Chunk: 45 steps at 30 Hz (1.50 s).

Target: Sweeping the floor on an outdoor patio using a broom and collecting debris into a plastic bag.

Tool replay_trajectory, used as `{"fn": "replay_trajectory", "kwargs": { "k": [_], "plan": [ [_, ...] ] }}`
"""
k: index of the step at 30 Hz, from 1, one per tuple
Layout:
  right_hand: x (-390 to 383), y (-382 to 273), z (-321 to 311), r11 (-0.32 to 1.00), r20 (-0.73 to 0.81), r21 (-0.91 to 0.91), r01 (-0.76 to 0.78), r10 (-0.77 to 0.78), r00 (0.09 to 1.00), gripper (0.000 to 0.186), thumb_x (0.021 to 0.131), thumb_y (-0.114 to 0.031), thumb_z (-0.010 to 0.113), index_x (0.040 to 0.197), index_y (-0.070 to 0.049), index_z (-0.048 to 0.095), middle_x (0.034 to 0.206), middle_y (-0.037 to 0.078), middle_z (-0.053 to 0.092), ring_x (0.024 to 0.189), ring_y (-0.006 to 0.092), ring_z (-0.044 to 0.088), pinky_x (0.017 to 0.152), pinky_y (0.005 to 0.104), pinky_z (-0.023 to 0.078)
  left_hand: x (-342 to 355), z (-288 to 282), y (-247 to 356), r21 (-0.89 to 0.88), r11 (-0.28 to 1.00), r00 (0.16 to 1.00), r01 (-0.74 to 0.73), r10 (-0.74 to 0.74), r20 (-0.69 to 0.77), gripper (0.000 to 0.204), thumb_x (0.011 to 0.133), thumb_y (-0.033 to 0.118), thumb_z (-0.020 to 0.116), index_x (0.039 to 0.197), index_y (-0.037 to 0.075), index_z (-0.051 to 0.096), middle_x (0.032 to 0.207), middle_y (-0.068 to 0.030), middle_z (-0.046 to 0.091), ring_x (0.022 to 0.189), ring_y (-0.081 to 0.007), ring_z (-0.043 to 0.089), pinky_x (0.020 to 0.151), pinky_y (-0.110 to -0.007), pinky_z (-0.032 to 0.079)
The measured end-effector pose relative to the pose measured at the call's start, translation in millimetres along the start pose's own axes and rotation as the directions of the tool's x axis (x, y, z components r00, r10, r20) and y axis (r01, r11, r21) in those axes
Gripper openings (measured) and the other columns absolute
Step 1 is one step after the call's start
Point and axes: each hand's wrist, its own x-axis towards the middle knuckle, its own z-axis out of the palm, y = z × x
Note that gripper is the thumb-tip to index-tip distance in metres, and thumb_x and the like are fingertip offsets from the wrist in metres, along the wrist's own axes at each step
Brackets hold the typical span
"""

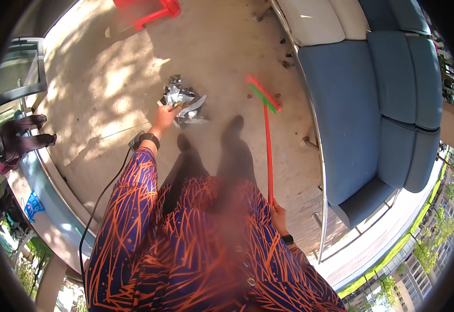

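Observation:
My left hand [165,114] reaches low with its fingers closed at the near side of a loose heap of crumpled silver, white and dark scraps [180,93] on the floor; what it grips is too small to name. My right hand [278,214] is wrapped round the red handle of a broom [267,156]. The broom's green and red head [263,93] rests on the floor to the right of the heap.
A blue and beige bench seat [341,119] runs along the right, with metal legs. A red plastic stool [154,11] is at the top. On the left are a framed panel [38,73], a ledge [65,218] and dark draped items [18,143]. The pale concrete floor [107,104] is sun-dappled.

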Motion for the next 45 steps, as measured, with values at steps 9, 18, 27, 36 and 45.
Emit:
{"fn": "replay_trajectory", "kwargs": {
  "k": [9,18,27,36,45],
  "plan": [
    [-56.2,-122.4,22.4,0.925,0.42,0.236,-0.297,0.179,0.89,0.042,0.097,-0.019,0.057,0.136,-0.005,0.051,0.076,-0.003,0.056,0.057,0.0043,0.049,0.05,0.0197,0.04,-18.8,-46.5,-103.6,0.172,0.983,0.998,0.067,-0.064,-0.021,0.042,0.076,0.04,0.065,0.071,-0.001,0.066,0.063,-0.0203,0.059,0.057,-0.0327,0.057,0.058,-0.042,0.044],
    [36.5,-164.0,72.2,0.998,0.218,0.027,-0.052,0.045,0.975,0.036,0.097,-0.017,0.053,0.132,-0.01,0.053,0.067,-0.001,0.052,0.045,0.0062,0.047,0.038,0.0221,0.039,-30.6,-53.4,-129.9,0.102,0.991,0.995,0.091,-0.086,-0.051,0.044,0.078,0.043,0.064,0.075,-0.001,0.066,0.07,-0.0224,0.061,0.067,-0.0379,0.061,0.061,-0.045,0.044],
    [62.6,-137.4,112.3,0.974,0.295,-0.201,0.107,-0.044,0.955,0.038,0.092,-0.012,0.053,0.128,-0.004,0.055,0.068,-0.002,0.05,0.049,0.0058,0.047,0.044,0.0239,0.043,-41.6,-55.5,-142.3,0.034,0.998,0.997,0.053,-0.051,-0.064,0.042,0.084,0.04,0.063,0.079,-0.001,0.065,0.074,-0.0244,0.061,0.073,-0.0425,0.06,0.064,-0.047,0.045],
    [-36.3,-196.1,70.2,0.975,0.498,-0.051,-0.217,0.213,0.841,0.041,0.098,-0.01,0.053,0.139,-0.003,0.049,0.079,-0.003,0.061,0.051,0.0023,0.047,0.045,0.018,0.038,-43.1,-63.0,-142.7,0.057,0.994,0.995,0.092,-0.091,-0.029,0.039,0.086,0.04,0.058,0.085,0.002,0.067,0.079,-0.0216,0.065,0.078,-0.0386,0.063,0.068,-0.047,0.047],
    [26.9,-212.2,130.6,0.963,0.443,-0.201,0.179,-0.074,0.893,0.042,0.095,-0.012,0.051,0.137,-0.007,0.05,0.069,-0.005,0.049,0.052,0.0025,0.044,0.044,0.0204,0.038,-52.7,-69.2,-135.4,0.071,0.99,0.992,0.119,-0.116,-0.048,0.037,0.087,0.036,0.063,0.084,-0.002,0.064,0.077,-0.0243,0.062,0.075,-0.0408,0.061,0.067,-0.045,0.046]
  ]
}}
